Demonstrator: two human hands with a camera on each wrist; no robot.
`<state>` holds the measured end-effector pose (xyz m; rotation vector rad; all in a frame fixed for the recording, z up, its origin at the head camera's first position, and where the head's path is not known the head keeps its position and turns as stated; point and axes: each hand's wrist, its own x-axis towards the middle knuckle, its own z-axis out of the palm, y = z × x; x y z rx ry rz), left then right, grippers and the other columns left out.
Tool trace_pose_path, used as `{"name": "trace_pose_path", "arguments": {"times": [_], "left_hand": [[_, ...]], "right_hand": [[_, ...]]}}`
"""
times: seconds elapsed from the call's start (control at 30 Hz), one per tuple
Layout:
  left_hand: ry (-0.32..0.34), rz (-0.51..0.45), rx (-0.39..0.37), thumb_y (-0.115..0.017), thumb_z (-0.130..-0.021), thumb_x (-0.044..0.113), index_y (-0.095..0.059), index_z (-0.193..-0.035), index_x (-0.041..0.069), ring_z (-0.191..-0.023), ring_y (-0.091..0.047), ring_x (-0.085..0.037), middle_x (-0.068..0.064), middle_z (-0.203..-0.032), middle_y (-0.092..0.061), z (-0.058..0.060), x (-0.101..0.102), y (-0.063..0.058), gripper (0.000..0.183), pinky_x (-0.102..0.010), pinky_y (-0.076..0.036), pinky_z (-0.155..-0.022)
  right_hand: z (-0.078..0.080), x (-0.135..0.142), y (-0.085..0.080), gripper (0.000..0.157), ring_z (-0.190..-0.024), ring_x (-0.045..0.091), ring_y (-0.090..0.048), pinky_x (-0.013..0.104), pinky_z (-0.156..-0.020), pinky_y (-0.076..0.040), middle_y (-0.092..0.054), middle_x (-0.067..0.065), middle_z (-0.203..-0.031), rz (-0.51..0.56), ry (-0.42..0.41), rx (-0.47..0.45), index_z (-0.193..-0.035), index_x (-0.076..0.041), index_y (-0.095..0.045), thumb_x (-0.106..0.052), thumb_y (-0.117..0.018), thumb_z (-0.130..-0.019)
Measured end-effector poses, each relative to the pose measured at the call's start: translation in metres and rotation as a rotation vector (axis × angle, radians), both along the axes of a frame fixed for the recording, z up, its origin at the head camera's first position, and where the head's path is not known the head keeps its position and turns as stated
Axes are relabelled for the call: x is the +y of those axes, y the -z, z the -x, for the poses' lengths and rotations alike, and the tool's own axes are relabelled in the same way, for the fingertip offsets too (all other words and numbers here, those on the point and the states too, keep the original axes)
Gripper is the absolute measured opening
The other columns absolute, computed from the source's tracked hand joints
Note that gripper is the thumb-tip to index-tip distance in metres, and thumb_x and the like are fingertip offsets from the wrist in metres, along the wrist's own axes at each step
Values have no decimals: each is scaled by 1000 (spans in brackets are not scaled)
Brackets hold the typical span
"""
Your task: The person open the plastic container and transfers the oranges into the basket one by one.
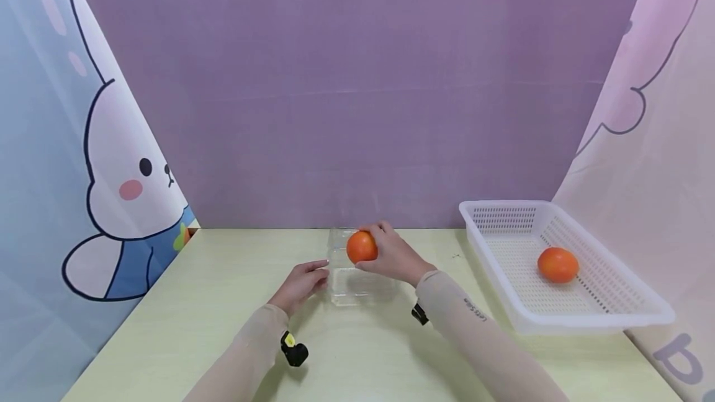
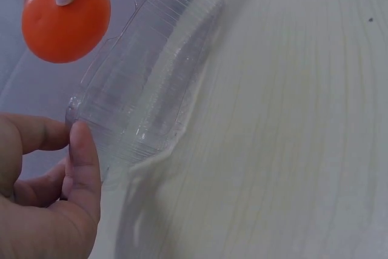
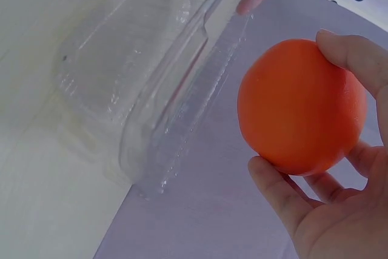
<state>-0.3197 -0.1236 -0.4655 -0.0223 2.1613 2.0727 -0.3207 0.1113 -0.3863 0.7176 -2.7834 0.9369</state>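
My right hand point(image 1: 393, 256) grips an orange-red, smooth-skinned tomato point(image 1: 362, 247), holding it over a clear plastic box point(image 1: 357, 290). In the right wrist view the tomato point(image 3: 300, 107) sits between thumb and fingers, apart from the box wall point(image 3: 163, 101). My left hand point(image 1: 301, 285) is at the box's left side. From the left wrist view, that hand's thumb and index finger point(image 2: 42, 134) pinch the box's near edge. The box point(image 2: 145, 83) stands on the table, and the tomato point(image 2: 65, 19) hangs above its rim.
A white perforated plastic basket point(image 1: 503, 293) stands on the right of the pale wood-grain table point(image 1: 184, 327), with another tomato point(image 1: 558, 265) inside. A purple cloth point(image 1: 357, 92) rises behind the table, and printed curtains point(image 1: 128, 160) hang at both sides.
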Motion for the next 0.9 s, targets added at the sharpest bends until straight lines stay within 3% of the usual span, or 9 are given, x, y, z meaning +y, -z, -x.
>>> {"name": "trace_pose_path", "arguments": {"times": [0.9], "left_hand": [[5, -22, 26, -56, -99, 1, -51, -138, -12, -84, -56, -15, -20, -105, -60, -2, 0, 1, 41, -23, -53, -75]], "right_hand": [[-7, 44, -15, 73, -109, 33, -58, 54, -93, -51, -45, 13, -130, -11, 35, 79, -139, -15, -52, -27, -88, -78]]}}
